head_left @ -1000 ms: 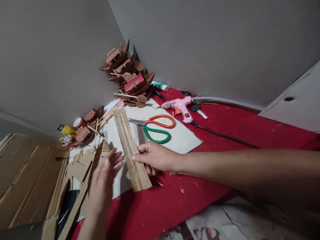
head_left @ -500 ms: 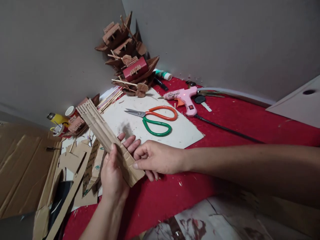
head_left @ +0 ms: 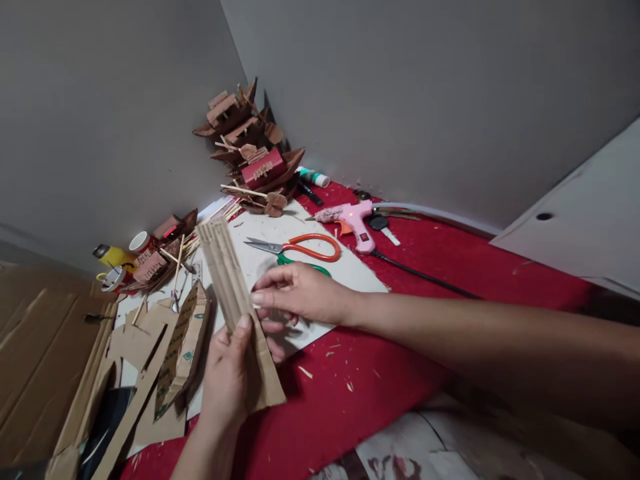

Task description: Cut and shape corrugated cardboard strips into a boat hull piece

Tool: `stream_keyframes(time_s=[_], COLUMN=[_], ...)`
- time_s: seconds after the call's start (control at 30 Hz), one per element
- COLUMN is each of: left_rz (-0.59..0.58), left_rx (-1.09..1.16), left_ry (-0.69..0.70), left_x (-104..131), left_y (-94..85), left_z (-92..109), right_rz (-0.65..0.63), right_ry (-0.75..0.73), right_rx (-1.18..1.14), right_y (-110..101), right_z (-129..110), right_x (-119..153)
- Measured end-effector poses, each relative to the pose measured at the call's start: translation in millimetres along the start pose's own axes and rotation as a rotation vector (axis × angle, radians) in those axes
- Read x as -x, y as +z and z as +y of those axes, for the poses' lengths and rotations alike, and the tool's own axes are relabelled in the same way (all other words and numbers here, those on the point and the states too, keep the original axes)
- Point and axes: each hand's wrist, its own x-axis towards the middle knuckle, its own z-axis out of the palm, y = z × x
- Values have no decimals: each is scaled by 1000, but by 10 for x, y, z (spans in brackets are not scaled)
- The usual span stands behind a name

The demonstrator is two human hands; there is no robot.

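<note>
My left hand (head_left: pixel 233 363) grips a long piece of corrugated cardboard (head_left: pixel 225 273), thumb across its front and fingers behind it. Ridges show on the upper part of the piece; its lower end is smoother and creased. At its right edge, about midway up, my right hand (head_left: pixel 300 293) is closed with thumb and forefinger pinched on the cardboard. Just beyond my right hand lie scissors (head_left: pixel 273 245) with one orange and one green handle, the green one partly hidden by that hand.
A pink glue gun (head_left: pixel 357 220) rests on the red cloth (head_left: pixel 350 373). Brown model boats (head_left: pixel 250 153) are stacked against the wall. Mugs (head_left: pixel 141 242), a yellow bottle (head_left: pixel 117 257), a cardboard boat hull (head_left: pixel 187 340) and cardboard scraps (head_left: pixel 135 333) are at left.
My right hand has moved from the cardboard's lower end up along its right edge. The piece now stands more upright. The camera view has shifted, and the scissors' green handle is now partly covered.
</note>
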Motion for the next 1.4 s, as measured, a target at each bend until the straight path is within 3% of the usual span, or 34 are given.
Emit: stream_keyframes(time_s=[0.13, 0.3, 0.47, 0.67, 0.77, 0.93, 1.03, 1.13, 1.2, 1.33, 1.4], left_rz=[-93, -152, -182, -220, -173, -184, -180, -174, -163, -137, -137], left_rx=[-82, -10, 19, 38, -9, -112, -154, -155, -126, -62, -65], left_ry=[-71, -100, -134, -130, -128, -88, -95, -165, -203, -173, -125], left_x=[66, 55, 31, 30, 26, 32, 34, 29, 28, 41, 45], left_y=[98, 128, 134, 89, 39, -10, -4, 38, 75, 95, 63], left_z=[-68, -126, -136, -92, -100, -183, -220, -218, -196, -141, -132], right_rz=[-41, 11, 59, -29, -68, -11, 17, 61, 82, 92, 17], right_ry=[-18, -87, -371, 32, 35, -15, -127, -403, -472, -199, -48], right_rx=[-113, 26, 299, 20, -7, -40, 41, 335, 479, 192, 43], right_y=[24, 53, 51, 17, -9, -14, -2, -4, -12, -17, -12], right_z=[76, 96, 82, 71, 76, 67, 82, 124, 147, 141, 123], right_x=[3, 97, 132, 19, -16, -23, -1, 24, 27, -2, -15])
